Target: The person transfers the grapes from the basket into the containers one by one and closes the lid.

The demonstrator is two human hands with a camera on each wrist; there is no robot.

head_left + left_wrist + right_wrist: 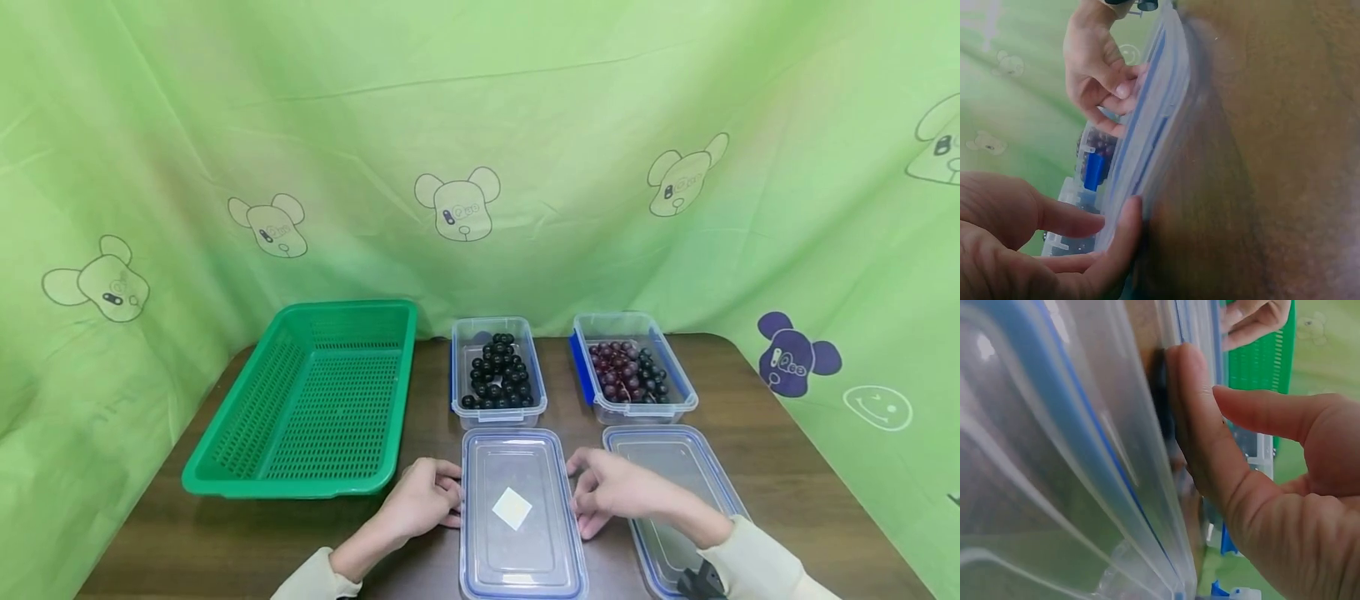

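A clear plastic lid (pixel 525 546) with a blue seal and a white square label (pixel 512 508) lies between the two hands at the front middle. My left hand (pixel 429 497) pinches its left long edge. On the opposite edge, the fingers and thumb of my right hand (pixel 613 487) grip it. In the left wrist view both hands show at the lid's rim (pixel 1154 119). Just behind the lid stands a clear box (pixel 462 358) of black grapes (pixel 498 375). Whether the lid is slightly raised off the table, I cannot tell.
A green basket (pixel 405 400) stands at left. Back right, another clear box (pixel 678 379) holds red grapes (pixel 617 367) and dark grapes (pixel 651 375). A second lid (pixel 675 454) lies under my right forearm on the brown table (pixel 787 467). Green cloth hangs behind.
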